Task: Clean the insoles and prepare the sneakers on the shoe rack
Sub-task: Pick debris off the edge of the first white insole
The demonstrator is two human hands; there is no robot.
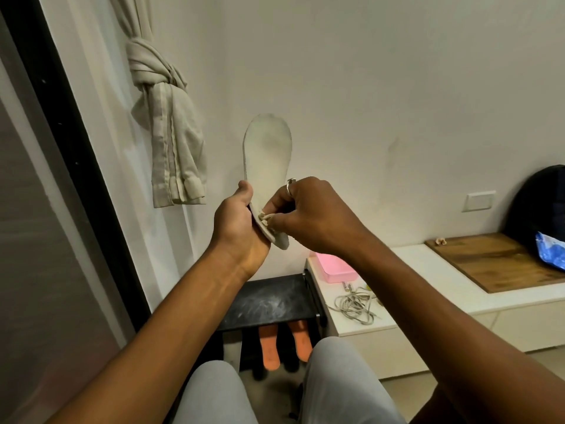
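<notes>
- So we're holding the pale insole (267, 154) upright in front of the wall, our left hand (237, 218) wrapping round its heel end.
- Our right hand (308, 212) is pinching a small beige cloth (265, 220) and pressing it against the insole's lower part.
- Down below, two orange insoles (269, 347) are showing under the top shelf of the black shoe rack (266, 298).
- Grey laces (356, 304) are sitting loose on the white worktop (351, 329), near a pink box (334, 267).

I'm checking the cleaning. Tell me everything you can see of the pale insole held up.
The insole is pale grey-white, flat and thin, seemingly foam or fabric, with faint darker smudges. It stands nearly upright before the wall, rounded toe end up, heel end down. The left hand grips its lower left edge; the right hand pinches a small beige cloth against its heel part.
</notes>
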